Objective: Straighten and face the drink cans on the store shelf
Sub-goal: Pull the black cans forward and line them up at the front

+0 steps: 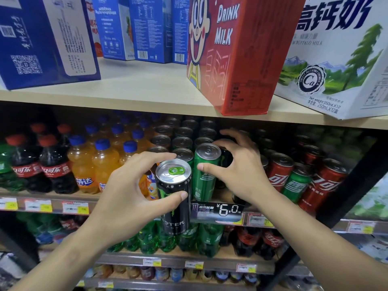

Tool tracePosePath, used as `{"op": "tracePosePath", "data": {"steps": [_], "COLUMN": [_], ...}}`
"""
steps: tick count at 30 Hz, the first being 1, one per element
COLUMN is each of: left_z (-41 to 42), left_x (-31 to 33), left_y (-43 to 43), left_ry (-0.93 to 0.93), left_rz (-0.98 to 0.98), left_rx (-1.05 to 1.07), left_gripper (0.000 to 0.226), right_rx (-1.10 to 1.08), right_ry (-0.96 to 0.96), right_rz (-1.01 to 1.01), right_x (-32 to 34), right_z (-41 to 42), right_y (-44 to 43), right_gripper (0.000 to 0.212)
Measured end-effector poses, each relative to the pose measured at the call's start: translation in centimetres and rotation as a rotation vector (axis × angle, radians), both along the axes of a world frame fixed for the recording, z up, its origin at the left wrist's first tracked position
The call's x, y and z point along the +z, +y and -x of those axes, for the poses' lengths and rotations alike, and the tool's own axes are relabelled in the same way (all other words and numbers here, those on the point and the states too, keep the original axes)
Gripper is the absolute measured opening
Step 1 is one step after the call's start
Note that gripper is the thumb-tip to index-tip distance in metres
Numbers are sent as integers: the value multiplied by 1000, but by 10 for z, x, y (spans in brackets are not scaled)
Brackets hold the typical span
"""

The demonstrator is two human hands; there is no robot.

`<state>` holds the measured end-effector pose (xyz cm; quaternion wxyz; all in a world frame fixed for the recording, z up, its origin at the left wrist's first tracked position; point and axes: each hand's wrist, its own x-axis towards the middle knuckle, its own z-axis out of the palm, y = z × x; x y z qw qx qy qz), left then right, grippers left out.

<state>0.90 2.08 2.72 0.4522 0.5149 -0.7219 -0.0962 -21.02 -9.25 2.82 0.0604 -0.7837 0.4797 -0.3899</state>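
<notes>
My left hand (126,192) grips a tall black energy drink can (175,196) with a green tab, held out in front of the shelf edge (63,198). My right hand (237,169) reaches into the shelf. Its thumb touches a green Sprite can (204,175) and its fingers wrap a dark can (225,159) behind, mostly hidden. Rows of dark cans (182,141) stand behind. Red cola cans (279,173) and another green can (298,181) stand to the right.
Orange soda bottles (84,164) and cola bottles (52,164) fill the shelf's left side. A black price tag (218,211) hangs from the edge. Milk cartons, including a red box (241,49), sit on the upper shelf. Green bottles (163,238) stand below.
</notes>
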Motion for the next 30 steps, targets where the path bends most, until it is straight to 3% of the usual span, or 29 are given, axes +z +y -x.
{"op": "tracePosePath", "data": {"steps": [6,12,21,30], "left_z": [3,4,5,6], "left_x": [2,1,-3,-6], "left_y": [-2,-4,-8,-13], "left_ry": [-22,-26,-32,-52], "left_rz": [-3,-3,-13,-20], "left_rx": [-13,-17,-17,-11], "left_gripper": [61,61,61,62], "right_rx": [-11,-65,-145,-149], "right_ry": [14,143,191,271], "right_rz": [-10,-39,-40,-41], "right_x": [-6,-12,-19,-9], "right_z": [-1,1,-4,-7], "right_y": [-3,-3,0,2], "right_gripper": [67,79,64,72]}}
